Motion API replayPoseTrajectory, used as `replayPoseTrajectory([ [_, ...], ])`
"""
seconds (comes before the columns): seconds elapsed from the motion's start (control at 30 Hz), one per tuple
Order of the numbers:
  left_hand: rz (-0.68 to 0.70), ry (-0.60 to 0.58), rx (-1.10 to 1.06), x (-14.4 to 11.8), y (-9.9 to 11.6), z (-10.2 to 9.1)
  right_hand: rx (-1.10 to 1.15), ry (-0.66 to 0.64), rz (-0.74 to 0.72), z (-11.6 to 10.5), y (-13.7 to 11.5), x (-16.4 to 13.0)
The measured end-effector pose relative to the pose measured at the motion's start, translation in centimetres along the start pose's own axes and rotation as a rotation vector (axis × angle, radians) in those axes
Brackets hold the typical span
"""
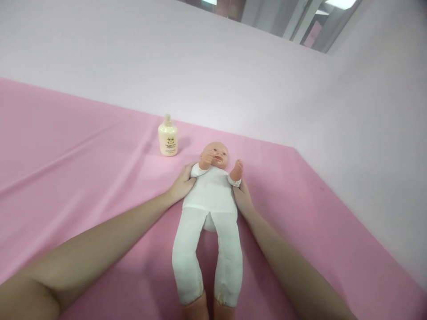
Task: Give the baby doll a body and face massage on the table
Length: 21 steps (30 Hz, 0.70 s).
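Both forearms run up from the bottom corners of the frame toward the centre. Between them lies a baby doll [211,209] on its back, feet at the bottom edge, head toward the middle of the frame, white suit on body and legs. Left hand [182,184] is pressed against the doll's side just under its raised arm, fingers curled round behind the shoulder, so partly closed on the torso. Right hand [243,198] sits on the opposite flank, just below the other upraised arm; fingers mostly hidden behind the body, so cannot tell how far they wrap. Looks like a two-sided hold under the armpits, steadying the torso evenly from each side. Doll rests flat on a pink sheet [83,169] covering the whole lower frame. Cream lotion bottle [167,138] stands upright, up and left of the doll's head, near but not touching, untouched by either hand. Pale wall [233,66] fills the upper frame.
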<state>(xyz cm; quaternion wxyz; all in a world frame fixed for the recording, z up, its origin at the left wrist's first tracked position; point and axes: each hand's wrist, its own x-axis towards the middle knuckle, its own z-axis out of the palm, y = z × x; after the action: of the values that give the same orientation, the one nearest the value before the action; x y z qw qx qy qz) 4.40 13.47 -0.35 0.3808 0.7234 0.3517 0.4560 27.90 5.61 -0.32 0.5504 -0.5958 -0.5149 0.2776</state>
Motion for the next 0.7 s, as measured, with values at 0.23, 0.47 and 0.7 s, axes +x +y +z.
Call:
replayPoseTrajectory([
  [0.23, 0.009, -0.012, 0.029, 0.1, 0.1, 0.0, 0.011, 0.01, 0.011, -0.1, 0.4, 0.1],
  [0.47, 0.016, -0.014, 0.034, 0.0, 0.1, 0.1, -0.002, 0.003, 0.027, -0.1, -0.3, -0.2],
  [0.7, 0.04, -0.013, 0.03, 0.1, -0.1, 0.1, -0.025, -0.01, 0.017, -0.2, -0.6, -0.3],
])
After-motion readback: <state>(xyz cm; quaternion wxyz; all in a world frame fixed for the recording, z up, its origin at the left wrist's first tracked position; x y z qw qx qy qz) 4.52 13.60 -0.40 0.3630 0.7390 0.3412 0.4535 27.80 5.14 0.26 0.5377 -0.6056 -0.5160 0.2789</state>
